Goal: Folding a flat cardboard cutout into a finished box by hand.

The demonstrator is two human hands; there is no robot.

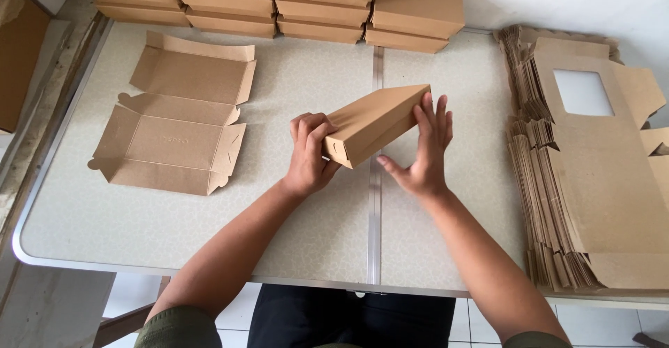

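Observation:
A closed brown cardboard box (373, 120) is held tilted above the middle of the table. My left hand (310, 156) grips its near left end with curled fingers. My right hand (425, 149) presses flat against its far right end, fingers spread upward. A half-folded open box (174, 121) lies flat on the table to the left, apart from both hands.
Rows of finished closed boxes (279, 3) are stacked along the far edge. A tall pile of flat box blanks with a window cut-out (599, 167) fills the right side. The pale table (139, 215) has a metal seam down its middle.

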